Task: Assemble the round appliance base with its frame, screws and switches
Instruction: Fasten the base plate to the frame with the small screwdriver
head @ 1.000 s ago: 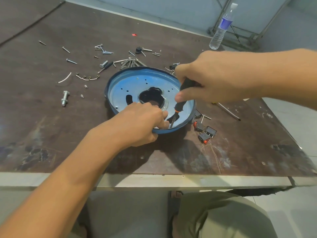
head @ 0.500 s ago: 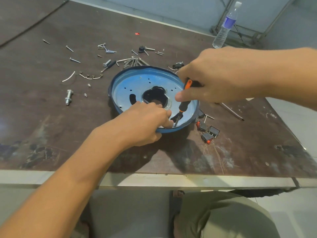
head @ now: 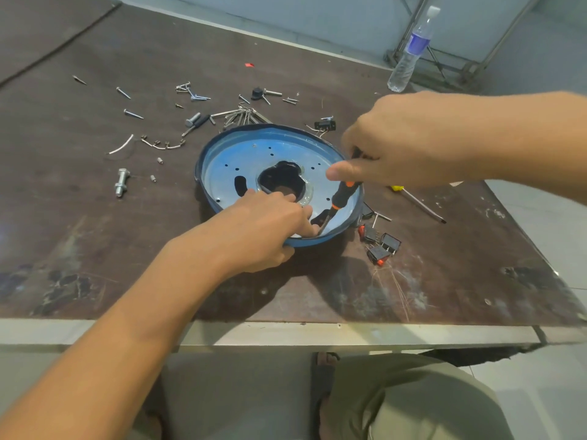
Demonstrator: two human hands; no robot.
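The round blue appliance base [head: 254,154] lies dish-up in the middle of the brown table, with a dark lobed hole at its centre. My left hand [head: 263,230] grips its near rim, fingertips inside the dish beside the screwdriver tip. My right hand [head: 413,141] holds a black-and-orange screwdriver [head: 341,196] tilted down, its tip at the near inner edge of the base; what it touches is hidden by my fingers. Several black rocker switches [head: 379,244] with red ends lie just right of the base. Loose screws [head: 235,115] lie behind it.
A large bolt [head: 121,182] and small wire pieces [head: 162,144] lie to the left. A yellow-handled screwdriver [head: 419,203] lies to the right, partly under my right hand. A plastic water bottle [head: 409,52] stands at the far right edge. Another switch [head: 324,124] sits behind the base.
My right hand has turned the screwdriver slightly, showing more of its orange collar. The left hand and base have stayed in place.
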